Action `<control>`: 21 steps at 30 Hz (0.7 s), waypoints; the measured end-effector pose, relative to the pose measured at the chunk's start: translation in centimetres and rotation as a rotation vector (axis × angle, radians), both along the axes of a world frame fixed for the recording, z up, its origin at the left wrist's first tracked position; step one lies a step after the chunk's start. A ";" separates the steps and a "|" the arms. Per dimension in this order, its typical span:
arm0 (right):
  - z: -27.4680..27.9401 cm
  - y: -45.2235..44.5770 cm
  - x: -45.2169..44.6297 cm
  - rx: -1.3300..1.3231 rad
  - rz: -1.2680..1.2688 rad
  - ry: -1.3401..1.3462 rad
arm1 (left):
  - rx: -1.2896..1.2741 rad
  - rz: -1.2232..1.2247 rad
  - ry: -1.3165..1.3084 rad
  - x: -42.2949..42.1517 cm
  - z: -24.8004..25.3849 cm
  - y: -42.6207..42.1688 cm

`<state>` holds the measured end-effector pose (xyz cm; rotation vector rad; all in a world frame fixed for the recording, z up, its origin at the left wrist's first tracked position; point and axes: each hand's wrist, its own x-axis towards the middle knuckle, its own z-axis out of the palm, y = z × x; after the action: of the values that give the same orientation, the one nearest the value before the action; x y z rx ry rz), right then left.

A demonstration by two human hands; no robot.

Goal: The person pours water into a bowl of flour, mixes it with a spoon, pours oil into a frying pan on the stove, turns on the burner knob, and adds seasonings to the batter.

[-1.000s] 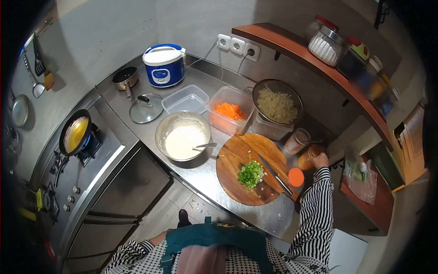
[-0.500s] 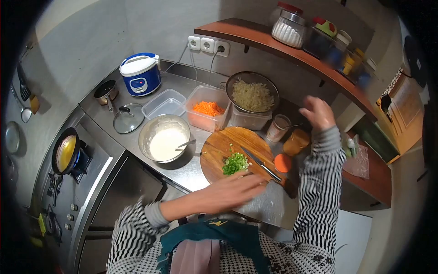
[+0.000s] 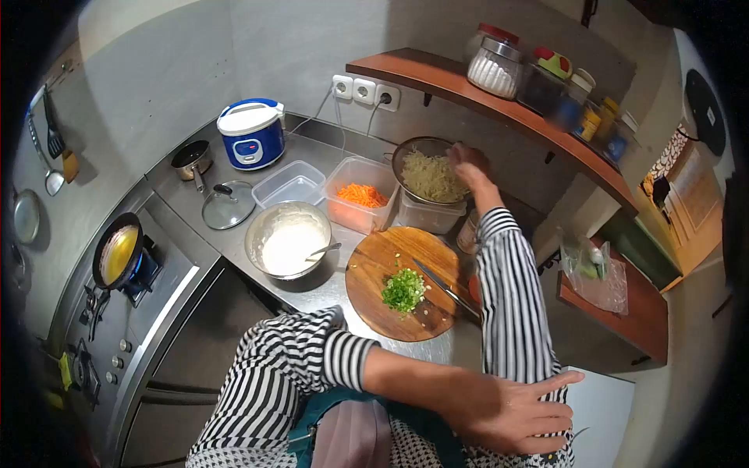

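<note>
My left hand (image 3: 519, 413) reaches across my body and lies on the striped right sleeve (image 3: 519, 312), fingers spread, holding nothing. My right hand (image 3: 470, 161) is at the right rim of a mesh strainer (image 3: 399, 160) full of pale shredded food (image 3: 431, 176). Its fingers are shadowed and blurred, so I cannot tell whether they grip the rim. Beneath the strainer stands a clear plastic container (image 3: 425, 214). Chopped green onion (image 3: 403, 291) lies on the round wooden board (image 3: 367, 261), beside a knife (image 3: 441, 282).
A batter bowl (image 3: 251, 242) with a spoon, a tub (image 3: 355, 221) of shredded carrot, an open plastic box (image 3: 289, 186) and a rice cooker (image 3: 251, 136) stand on the counter. On the left, a pan (image 3: 118, 253) of oil sits over a lit burner. A shelf (image 3: 437, 69) overhangs the right side.
My right hand has moved left to the strainer's rim. My left hand has swung from over the board's near edge to the right sleeve. The view has shifted slightly.
</note>
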<state>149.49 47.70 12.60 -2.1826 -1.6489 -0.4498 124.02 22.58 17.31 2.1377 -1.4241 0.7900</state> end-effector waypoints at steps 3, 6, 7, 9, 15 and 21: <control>-4.0 2.5 1.9 0.072 -0.019 0.016 | 0.054 0.155 -0.082 -0.9 1.8 2.9; 0.3 -0.2 -2.4 -0.293 0.058 0.275 | 0.224 0.338 -0.034 0.6 2.3 5.5; -0.4 0.5 -2.0 -0.297 0.115 0.367 | 0.315 0.329 0.032 0.8 2.4 5.2; -2.7 2.7 -0.9 -0.179 0.187 0.508 | 0.185 0.191 0.149 1.4 0.3 4.2; -0.1 -1.1 -2.8 -0.069 0.134 0.292 | 0.139 0.179 0.163 -0.4 0.6 2.3; 1.2 -15.4 2.7 -0.062 0.063 0.246 | 0.091 0.751 0.354 -5.4 -2.2 11.3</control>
<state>152.14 32.33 13.82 -2.1246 -1.6085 -0.1080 118.60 33.84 15.12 2.7369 -0.4678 0.5380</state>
